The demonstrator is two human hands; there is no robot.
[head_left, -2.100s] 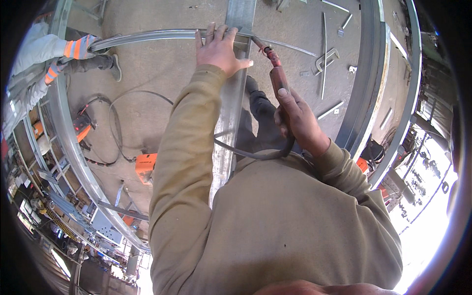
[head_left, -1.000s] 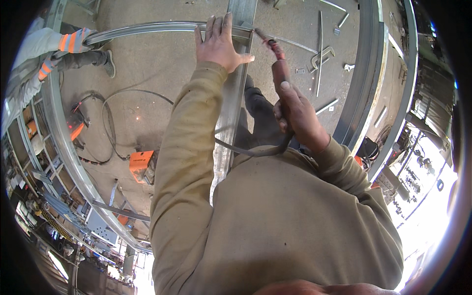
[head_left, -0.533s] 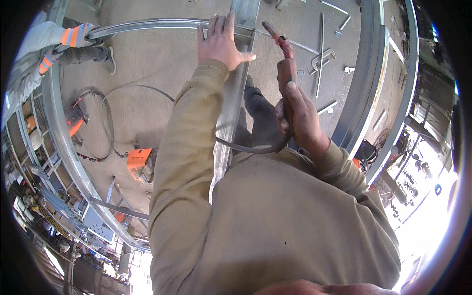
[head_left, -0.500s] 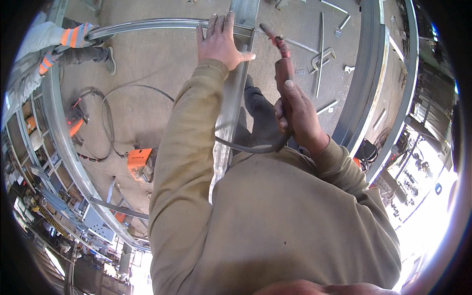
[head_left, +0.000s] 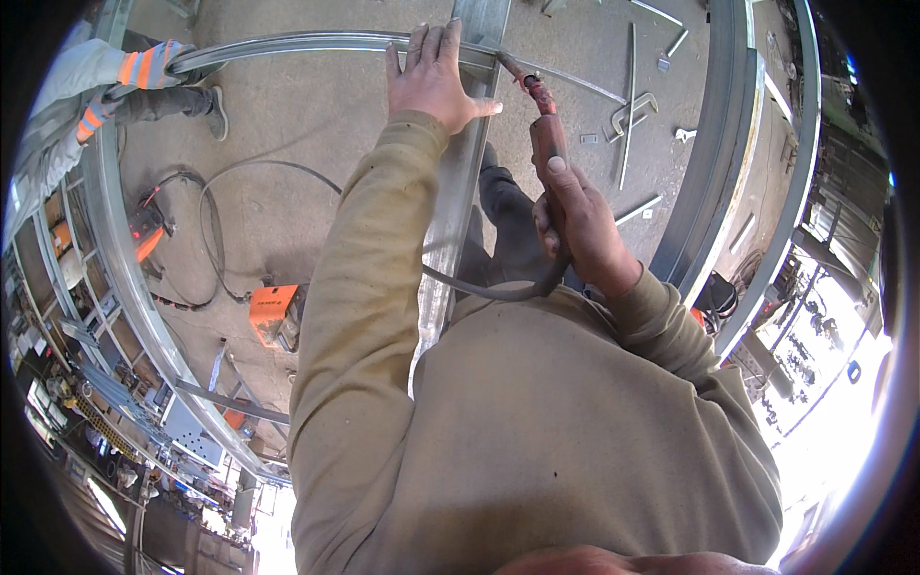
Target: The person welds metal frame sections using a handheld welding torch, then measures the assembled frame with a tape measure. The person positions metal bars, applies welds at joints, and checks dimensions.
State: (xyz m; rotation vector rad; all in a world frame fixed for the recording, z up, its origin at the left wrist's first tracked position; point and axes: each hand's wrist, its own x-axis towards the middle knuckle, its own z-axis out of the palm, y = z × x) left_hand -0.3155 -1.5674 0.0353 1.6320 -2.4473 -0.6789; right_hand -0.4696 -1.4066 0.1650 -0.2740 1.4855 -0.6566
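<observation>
A long, ribbed, shiny grey metal rail lies across a broad, smooth galvanized beam, ending near the beam's right edge. The left hand spreads its fingers, clasping nothing, over the rail. The right hand wraps its fingers round a scuffed red welding torch, its dark tip beside the rail's end; contact is hard to tell. A tan sleeve partly hides the beam.
</observation>
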